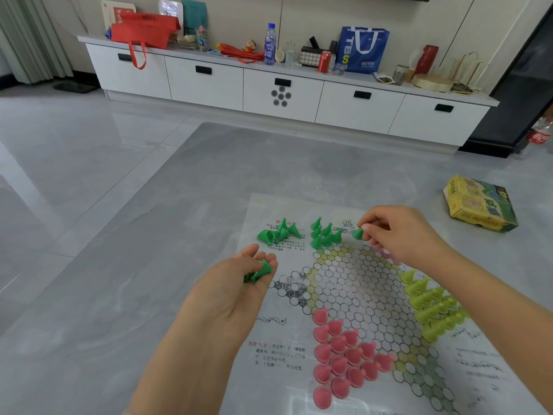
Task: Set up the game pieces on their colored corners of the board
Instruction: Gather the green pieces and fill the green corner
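A paper star-shaped game board (356,283) lies on the grey table. Several pink pieces (344,357) stand on the near left corner, several yellow-green pieces (431,304) on the right corner. Several dark green pieces (324,235) stand upright at the far corner. A loose heap of green pieces (278,233) lies to their left. My right hand (398,232) pinches one green piece (358,233) just right of the upright group. My left hand (239,283), palm up, holds a few green pieces (258,272) in curled fingers.
A yellow and green game box (478,203) lies on the table to the right. Beyond the table runs a low white cabinet (281,91) with bags, bottles and cans on top. A black corner of the board (291,290) has no pieces.
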Demonstrator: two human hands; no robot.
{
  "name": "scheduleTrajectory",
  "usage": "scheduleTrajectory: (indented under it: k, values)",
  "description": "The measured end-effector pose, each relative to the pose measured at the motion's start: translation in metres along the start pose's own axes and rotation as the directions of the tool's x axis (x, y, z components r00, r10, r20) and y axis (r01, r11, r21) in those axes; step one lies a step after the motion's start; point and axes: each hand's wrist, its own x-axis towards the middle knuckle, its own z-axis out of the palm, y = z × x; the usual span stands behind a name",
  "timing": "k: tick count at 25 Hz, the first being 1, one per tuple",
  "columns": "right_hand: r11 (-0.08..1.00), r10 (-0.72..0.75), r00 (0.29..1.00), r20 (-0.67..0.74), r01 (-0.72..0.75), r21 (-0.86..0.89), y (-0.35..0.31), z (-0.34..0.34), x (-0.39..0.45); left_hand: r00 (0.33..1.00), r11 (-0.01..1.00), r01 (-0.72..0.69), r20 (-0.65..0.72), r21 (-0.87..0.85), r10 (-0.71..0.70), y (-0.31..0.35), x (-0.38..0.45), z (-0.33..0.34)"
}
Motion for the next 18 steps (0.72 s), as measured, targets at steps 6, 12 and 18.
scheduleTrajectory:
  k: [6, 12, 18]
  values:
    - [0.974, -0.094, 0.996, 0.007, 0.093, -0.206, 0.002, 0.015, 0.002, 0.995, 0.997, -0.075, 0.063, 0.011, 0.074, 0.000, 0.000, 0.000]
    - [0.965, -0.108, 0.994, 0.004, 0.105, -0.241, -0.001, 0.019, 0.003, 0.993, 0.991, -0.113, 0.040, 0.075, 0.110, 0.001, 0.003, -0.002]
    - [0.960, -0.103, 0.994, 0.032, 0.108, -0.260, -0.001, 0.019, 0.002, 0.992, 0.987, -0.127, 0.033, 0.101, 0.124, 0.001, 0.004, -0.002]
